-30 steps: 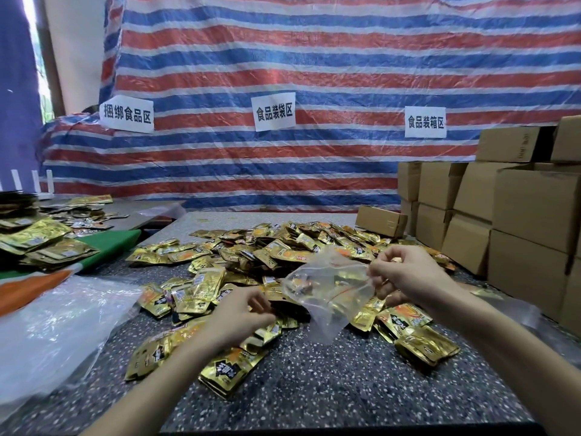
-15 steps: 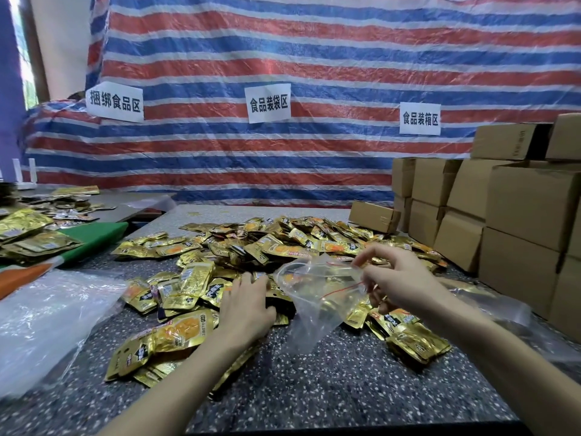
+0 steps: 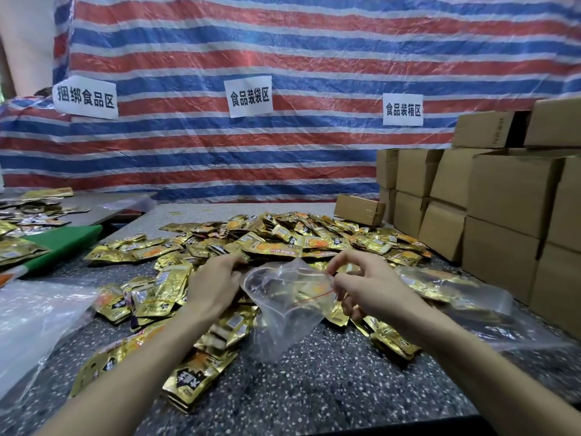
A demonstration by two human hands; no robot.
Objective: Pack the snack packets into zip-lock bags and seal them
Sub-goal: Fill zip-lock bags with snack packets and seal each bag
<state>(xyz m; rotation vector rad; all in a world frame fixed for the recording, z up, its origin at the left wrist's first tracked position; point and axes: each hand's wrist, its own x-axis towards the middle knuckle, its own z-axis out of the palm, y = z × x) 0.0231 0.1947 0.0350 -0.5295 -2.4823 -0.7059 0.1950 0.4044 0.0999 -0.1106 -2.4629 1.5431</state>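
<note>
Head view: your R hand (image 3: 371,287) is pinching the zip-lock bag (image 3: 289,306) by its mouth rim, thumb & forefinger at the red zip line. The bag is hanging between both hands above the speckled table (image 3: 330,372). Its long axis is running from the mouth at the far side down toward you, w/ the bottom corner drooping near the tabletop. The mouth is gaping toward the L. Your L hand (image 3: 213,284) is lying just L of that mouth, fingertips over the snack packets (image 3: 283,243); can't tell whether it's gripping anything. L hand is nearer the pile, so prob. it's the one feeding packets rightward into the mouth. Bag is looking clear, thin, crumpled & apparently empty, w/ gold packets showing through from behind.
</note>
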